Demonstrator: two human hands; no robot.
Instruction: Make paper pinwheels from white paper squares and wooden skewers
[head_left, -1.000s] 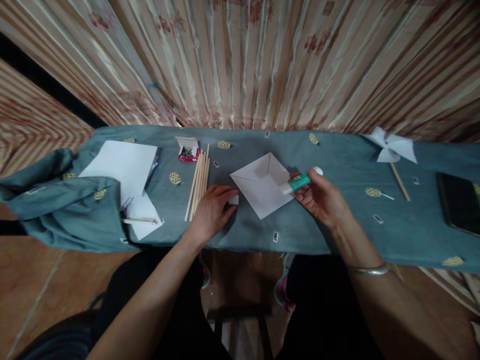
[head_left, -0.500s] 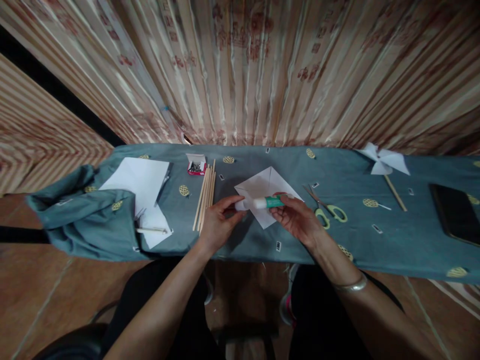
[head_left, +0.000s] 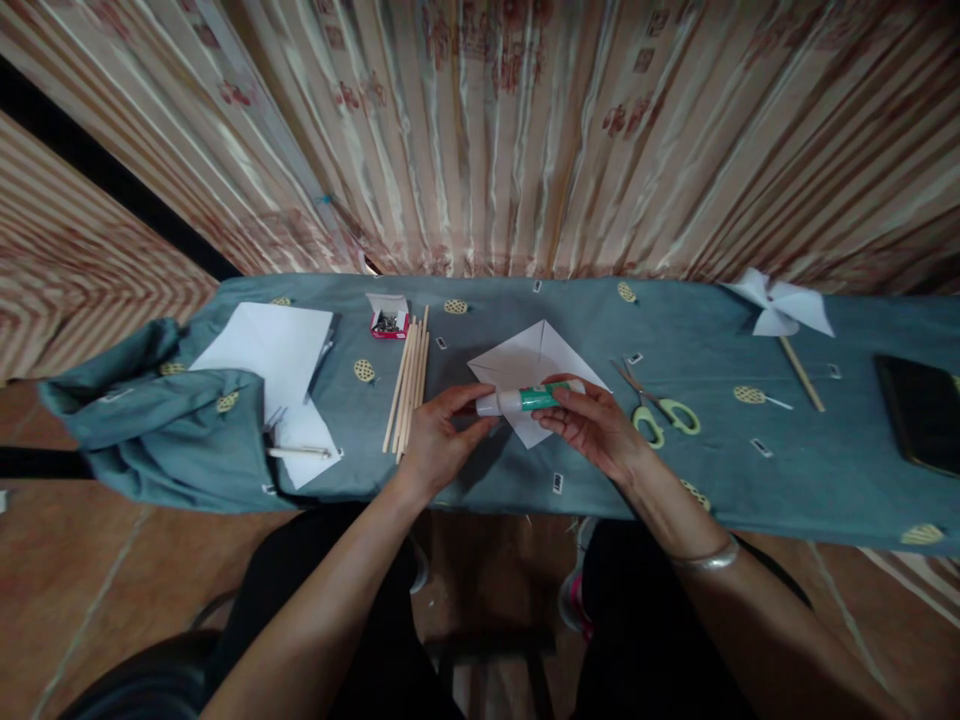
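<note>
The cap [head_left: 487, 405] pinched in the left hand [head_left: 432, 442] has just met the glue stick [head_left: 536, 399] clamped in the right hand [head_left: 601, 428], above the paper [head_left: 517, 357] on the desk [head_left: 750, 490], so it seems closed.

On the cloth [head_left: 585, 300], the sheet [head_left: 525, 355] beneath the glue stick [head_left: 534, 398] lies between dowels [head_left: 409, 385] and scissors [head_left: 663, 404].

Both forearms [head_left: 322, 590] angle inward, the left fingers [head_left: 456, 398] and right fingers [head_left: 581, 406] bent in facing pinches.
</note>
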